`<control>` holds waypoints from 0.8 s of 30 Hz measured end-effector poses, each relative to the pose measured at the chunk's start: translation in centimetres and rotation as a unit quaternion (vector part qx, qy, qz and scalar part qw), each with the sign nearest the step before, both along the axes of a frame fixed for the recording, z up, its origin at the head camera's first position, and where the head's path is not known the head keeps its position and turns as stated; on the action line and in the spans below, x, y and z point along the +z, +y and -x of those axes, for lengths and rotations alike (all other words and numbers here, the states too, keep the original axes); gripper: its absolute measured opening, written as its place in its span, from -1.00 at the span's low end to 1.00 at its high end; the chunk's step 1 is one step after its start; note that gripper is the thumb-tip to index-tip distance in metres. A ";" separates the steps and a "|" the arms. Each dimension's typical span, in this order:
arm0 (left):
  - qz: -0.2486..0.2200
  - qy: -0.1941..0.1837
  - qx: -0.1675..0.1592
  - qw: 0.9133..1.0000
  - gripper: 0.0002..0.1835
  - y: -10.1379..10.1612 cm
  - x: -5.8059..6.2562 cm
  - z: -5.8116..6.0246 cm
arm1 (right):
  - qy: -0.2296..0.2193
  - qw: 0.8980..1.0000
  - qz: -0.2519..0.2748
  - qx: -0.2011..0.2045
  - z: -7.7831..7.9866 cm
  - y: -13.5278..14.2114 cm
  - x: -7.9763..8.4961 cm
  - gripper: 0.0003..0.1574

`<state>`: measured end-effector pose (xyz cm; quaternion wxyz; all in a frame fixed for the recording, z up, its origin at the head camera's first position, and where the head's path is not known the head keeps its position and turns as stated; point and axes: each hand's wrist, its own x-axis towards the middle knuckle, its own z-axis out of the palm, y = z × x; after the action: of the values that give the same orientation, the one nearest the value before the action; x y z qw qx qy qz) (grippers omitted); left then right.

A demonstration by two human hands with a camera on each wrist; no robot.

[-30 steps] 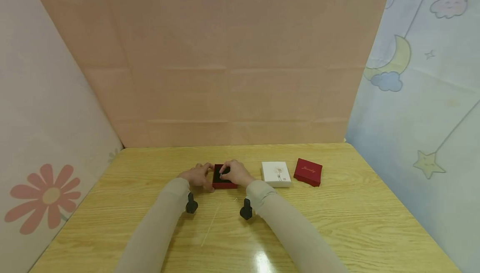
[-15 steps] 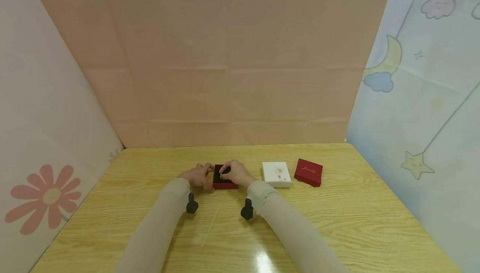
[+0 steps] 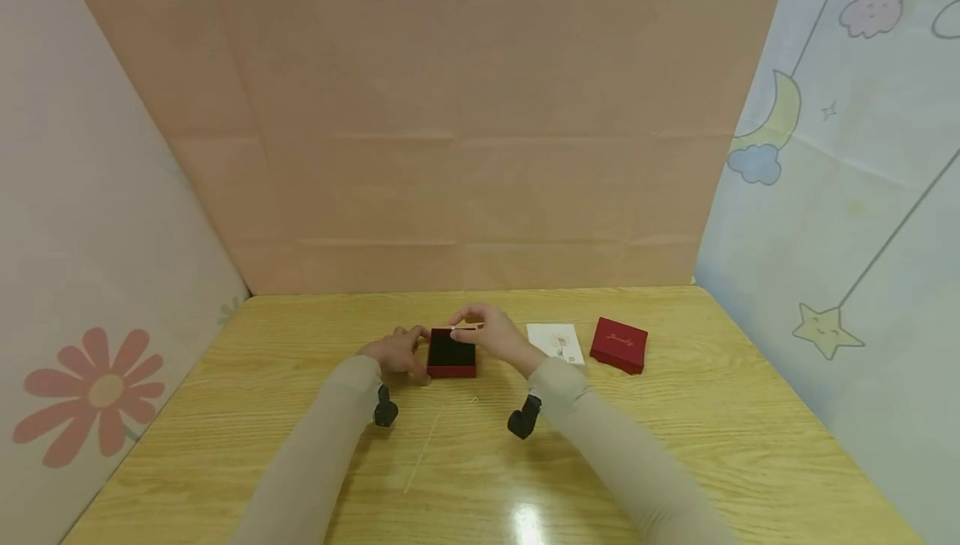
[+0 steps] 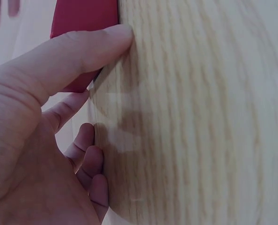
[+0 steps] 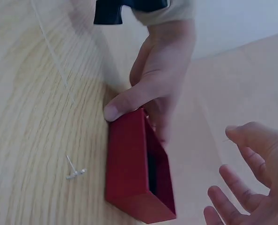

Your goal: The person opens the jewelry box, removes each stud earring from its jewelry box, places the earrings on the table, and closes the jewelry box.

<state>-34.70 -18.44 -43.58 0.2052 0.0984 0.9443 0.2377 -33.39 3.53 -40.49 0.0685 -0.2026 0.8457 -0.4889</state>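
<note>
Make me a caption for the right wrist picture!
Left grip on red box, right grip nearby, tiny pale piece on table.

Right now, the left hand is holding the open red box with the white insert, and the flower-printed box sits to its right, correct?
Not quite: the insert is black, not white, as the head view shows. The left hand is holding the open red box, and the flower-printed box sits to its right.

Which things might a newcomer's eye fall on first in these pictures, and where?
First, probably the open red box, dark inside, on the table, with the left hand gripping its left side. Then perhaps the white box to its right, and the large flower low on the left wall.
</note>
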 end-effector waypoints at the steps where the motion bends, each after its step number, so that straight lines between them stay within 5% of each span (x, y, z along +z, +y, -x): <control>1: -0.001 0.000 0.001 1.000 -0.11 0.0 0.0 0.0 | -0.006 1.000 0.004 0.004 -0.3 0.4 0.3 -0.74; 9: 0.006 0.002 -0.002 1.000 -0.12 0.0 0.0 0.0 | -0.023 0.998 0.011 0.055 -2.2 3.1 0.6 -0.71; 24: 0.001 0.000 -0.011 1.000 -0.11 -0.2 -0.6 0.5 | -0.036 0.993 -0.065 0.087 -3.8 4.2 -2.9 -0.92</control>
<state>-35.19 -18.62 -44.16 0.2081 0.1090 0.9432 0.2348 -29.59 7.76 -43.40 0.1540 -0.2532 0.8517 -0.4321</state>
